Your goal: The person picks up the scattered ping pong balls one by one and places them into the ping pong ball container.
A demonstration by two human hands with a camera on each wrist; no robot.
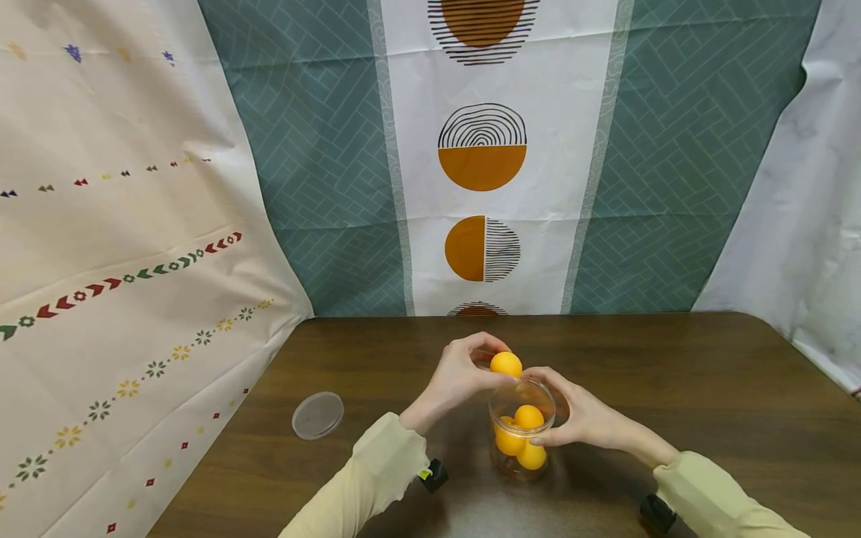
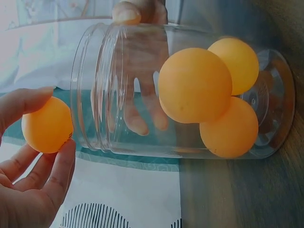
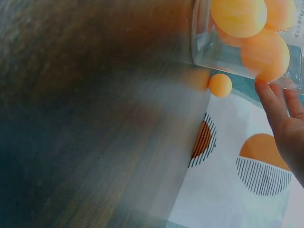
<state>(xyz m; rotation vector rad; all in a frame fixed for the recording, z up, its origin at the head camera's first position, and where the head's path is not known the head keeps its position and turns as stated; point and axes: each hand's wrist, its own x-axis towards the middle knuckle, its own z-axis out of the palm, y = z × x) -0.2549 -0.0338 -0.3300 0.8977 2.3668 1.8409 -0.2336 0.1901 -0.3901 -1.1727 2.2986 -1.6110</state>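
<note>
A clear plastic jar [image 1: 521,403] stands upright on the table, with several orange ping-pong balls [image 2: 194,85] in its lower part. My left hand [image 1: 467,370] pinches another orange ping-pong ball [image 2: 47,125] between thumb and fingertips, just above the jar's open mouth. In the left wrist view this ball is beside the rim and outside the jar. My right hand [image 1: 585,415] grips the jar near its top from the right side, thumb at the front and fingers behind. Through the clear wall, the right fingers [image 2: 137,124] show in the left wrist view.
A round translucent lid [image 1: 318,415] lies flat on the brown wooden table [image 1: 673,373], left of the jar. In the right wrist view, one more orange ball [image 3: 220,85] appears beyond the jar's base. A patterned cloth [image 1: 484,164] hangs behind the table's far edge.
</note>
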